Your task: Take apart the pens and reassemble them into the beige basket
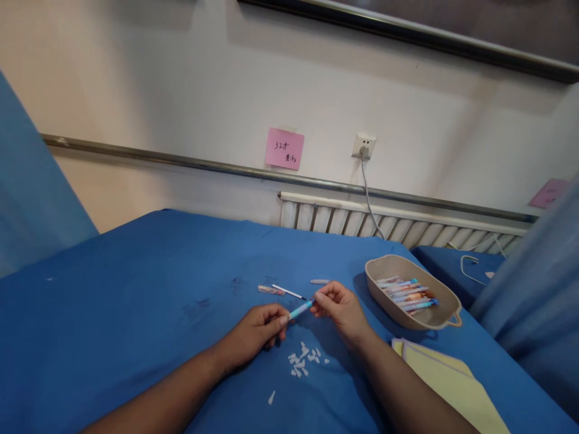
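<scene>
A light-blue pen (300, 309) is held between my two hands, tilted slightly up to the right. My left hand (266, 325) pinches its lower-left end with thumb and fingers. The darker upper-right end lies in the fingertips of my right hand (337, 307). Just beyond them, a thin white pen refill (288, 292) lies on the blue cloth beside a pinkish patterned pen barrel (270, 290). A small pale pen part (320, 281) rests behind my right hand. Several small white cone-shaped pieces (304, 360) are scattered nearer to me, with one cone (271, 397) lying apart.
To the right stands a beige basin (375, 265) with several colourful pens (409, 293) in it. Yellow cloths (446, 374) lie in front of the basin. A radiator (344, 217) and a wall socket (363, 146) are behind the blue-covered table (136, 289). Blue curtains (534, 289) hang at the sides.
</scene>
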A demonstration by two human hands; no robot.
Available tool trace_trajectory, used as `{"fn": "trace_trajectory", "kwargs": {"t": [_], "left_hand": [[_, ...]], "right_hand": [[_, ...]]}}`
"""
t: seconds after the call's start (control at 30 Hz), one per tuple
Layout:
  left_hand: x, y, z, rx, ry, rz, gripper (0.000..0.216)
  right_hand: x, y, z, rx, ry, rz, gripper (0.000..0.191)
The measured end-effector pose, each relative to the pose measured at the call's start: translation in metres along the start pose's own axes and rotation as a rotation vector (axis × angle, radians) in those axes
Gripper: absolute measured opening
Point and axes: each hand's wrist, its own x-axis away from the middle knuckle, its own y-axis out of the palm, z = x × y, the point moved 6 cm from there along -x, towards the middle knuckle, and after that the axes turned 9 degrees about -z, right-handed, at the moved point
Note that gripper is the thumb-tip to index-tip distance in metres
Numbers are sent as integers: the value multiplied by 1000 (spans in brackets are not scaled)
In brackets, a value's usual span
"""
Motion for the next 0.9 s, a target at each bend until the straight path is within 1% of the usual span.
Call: {"fn": "trace_trajectory", "kwargs": {"t": [0.13,0.23,0.3,0.43,0.57,0.73,0.9], "left_hand": [[0,1,0,3,0,12,32],[0,1,1,17,5,17,32],[0,2,2,17,8,8,32],[1,7,6,-8,23,-40,32],[3,11,10,-40,17,-79,32],[3,12,10,-32,7,-87,35],[1,8,7,-10,4,-67,37]], "right_hand": [[0,2,2,-8,22,8,33],[0,4,3,30,24,8,35],[1,5,3,103,15,9,35],[1,4,1,330,-40,23,39],[2,0,3,434,-19,32,47],[3,-4,5,427,-24,3,57],[3,-9,1,250,-96,66,53]]}}
